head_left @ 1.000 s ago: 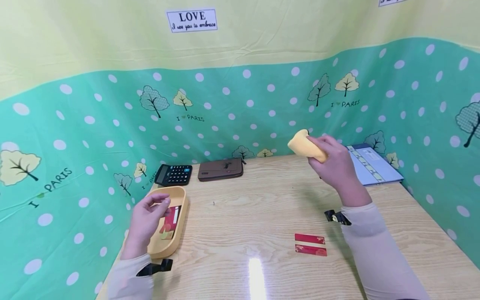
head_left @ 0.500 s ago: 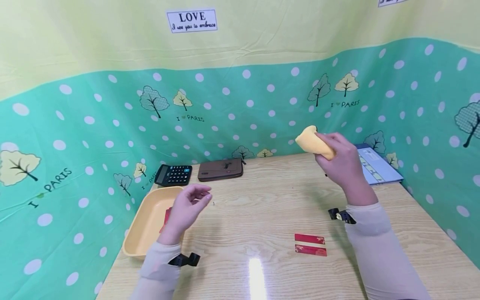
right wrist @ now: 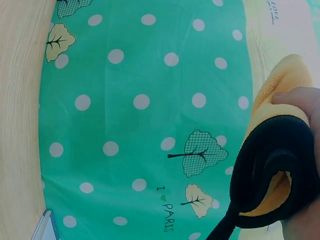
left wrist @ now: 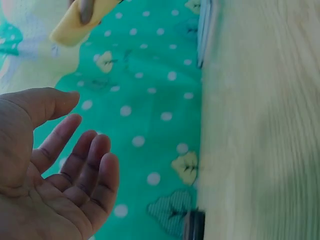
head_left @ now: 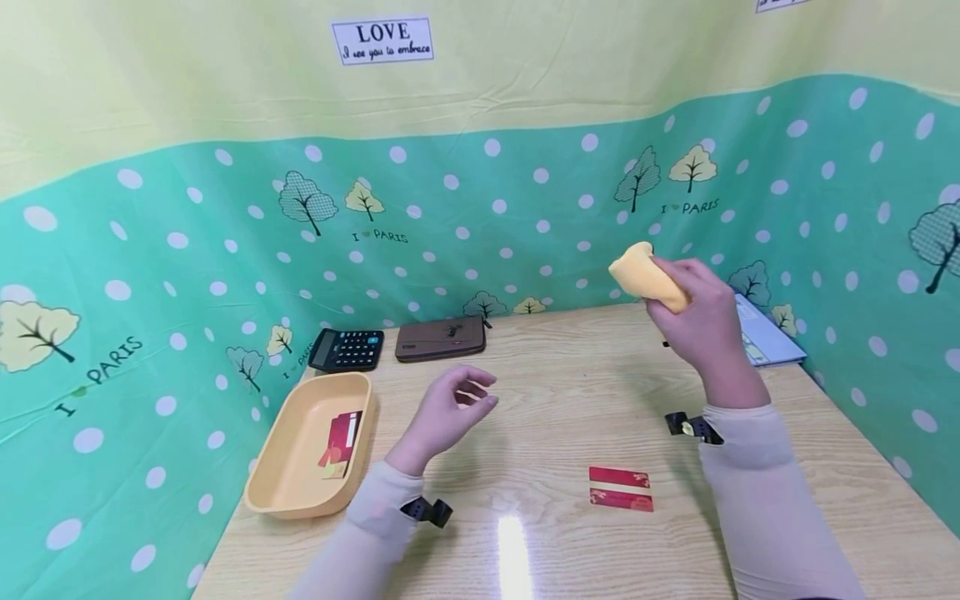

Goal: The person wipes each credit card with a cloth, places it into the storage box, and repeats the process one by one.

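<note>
A rolled-up yellow cloth (head_left: 649, 279) is gripped in my right hand (head_left: 701, 315), raised above the table's right side. In the right wrist view the cloth (right wrist: 287, 82) has a fuzzy face and black edging (right wrist: 275, 160), with a black strip trailing downward. My left hand (head_left: 450, 408) hovers over the middle of the table with loosely bent fingers and nothing in its grasp; the palm side of this hand (left wrist: 55, 165) shows in the left wrist view. On the tabletop below and between the hands lie red cards (head_left: 621, 489).
A yellow tray (head_left: 262, 492) at the left holds red cards or envelopes (head_left: 341, 442). Behind it are a black calculator (head_left: 348, 350) and a brown wallet (head_left: 441, 339). A pale blue folder (head_left: 768, 333) lies at the back right. A patterned curtain (head_left: 480, 192) encloses the table.
My left hand has moved right from over the tray to the table's middle, uncovering the tray. The right hand has shifted slightly right and up, still gripping the cloth.
</note>
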Action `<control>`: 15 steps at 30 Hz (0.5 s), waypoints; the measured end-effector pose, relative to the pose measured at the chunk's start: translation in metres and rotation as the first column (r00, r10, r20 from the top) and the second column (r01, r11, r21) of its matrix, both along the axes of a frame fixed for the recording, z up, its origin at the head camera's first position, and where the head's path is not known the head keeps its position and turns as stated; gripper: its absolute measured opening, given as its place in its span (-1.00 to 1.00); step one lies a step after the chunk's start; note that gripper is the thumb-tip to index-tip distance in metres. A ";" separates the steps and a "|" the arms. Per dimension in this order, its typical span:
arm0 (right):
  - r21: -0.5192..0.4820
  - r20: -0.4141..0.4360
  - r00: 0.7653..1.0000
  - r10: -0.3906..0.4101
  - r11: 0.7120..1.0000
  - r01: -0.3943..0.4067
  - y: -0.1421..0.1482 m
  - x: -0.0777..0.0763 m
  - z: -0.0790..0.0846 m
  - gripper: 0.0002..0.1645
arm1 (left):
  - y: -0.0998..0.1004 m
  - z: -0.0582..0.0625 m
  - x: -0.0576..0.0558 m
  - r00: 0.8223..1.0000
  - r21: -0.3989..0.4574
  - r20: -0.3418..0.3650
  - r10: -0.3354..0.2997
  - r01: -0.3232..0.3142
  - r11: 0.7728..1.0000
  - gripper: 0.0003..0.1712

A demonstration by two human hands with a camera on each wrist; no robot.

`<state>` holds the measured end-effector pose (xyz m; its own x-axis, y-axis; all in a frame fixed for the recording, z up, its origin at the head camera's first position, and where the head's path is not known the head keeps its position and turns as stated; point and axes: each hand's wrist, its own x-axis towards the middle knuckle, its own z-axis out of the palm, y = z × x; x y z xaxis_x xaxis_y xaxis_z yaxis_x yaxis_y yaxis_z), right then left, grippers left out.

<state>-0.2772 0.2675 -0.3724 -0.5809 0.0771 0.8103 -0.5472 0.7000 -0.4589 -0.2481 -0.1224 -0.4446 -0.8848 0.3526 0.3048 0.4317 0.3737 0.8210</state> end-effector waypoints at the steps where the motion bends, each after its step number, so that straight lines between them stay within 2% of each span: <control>1: -0.002 0.000 1.000 -0.003 1.000 0.003 0.001 0.000 0.001 -0.32 | 0.005 -0.001 0.000 1.000 -0.008 0.004 -0.016 0.016 1.000 -0.72; 7: -0.006 0.004 1.000 -0.028 1.000 0.028 0.006 0.002 0.002 -0.33 | 0.033 -0.013 -0.001 0.992 -0.031 0.016 -0.127 0.127 0.991 -0.64; 15: -0.025 -0.007 0.999 -0.044 0.999 0.043 0.012 0.004 0.005 -0.34 | 0.068 -0.023 0.005 0.976 -0.103 0.075 -0.203 0.210 0.972 -0.58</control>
<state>-0.2732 0.2794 -0.3671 -0.5703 0.1220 0.8123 -0.5201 0.7118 -0.4720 -0.2428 -0.0541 -0.4680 -0.8056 0.5578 0.1999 0.4574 0.3709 0.8082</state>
